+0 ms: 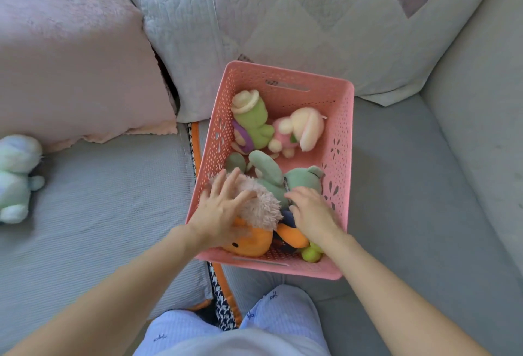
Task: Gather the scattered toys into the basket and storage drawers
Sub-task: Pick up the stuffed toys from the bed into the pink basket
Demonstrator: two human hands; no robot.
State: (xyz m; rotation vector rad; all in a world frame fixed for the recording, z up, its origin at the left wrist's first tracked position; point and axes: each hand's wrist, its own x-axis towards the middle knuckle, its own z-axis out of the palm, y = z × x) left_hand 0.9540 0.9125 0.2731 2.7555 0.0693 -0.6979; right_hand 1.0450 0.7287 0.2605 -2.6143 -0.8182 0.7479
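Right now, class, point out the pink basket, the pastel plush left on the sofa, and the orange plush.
pink basket [343, 118]: head view, right wall.
pastel plush [15, 179]: head view, middle of its body.
orange plush [252, 244]: head view, its face, inside the basket.

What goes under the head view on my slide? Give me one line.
Both hands, left and right, press plush toys into the pink basket on a grey sofa; one pastel plush remains outside.

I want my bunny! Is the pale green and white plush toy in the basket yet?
Out. The pale plush toy lies on the sofa seat, left of the pink basket.
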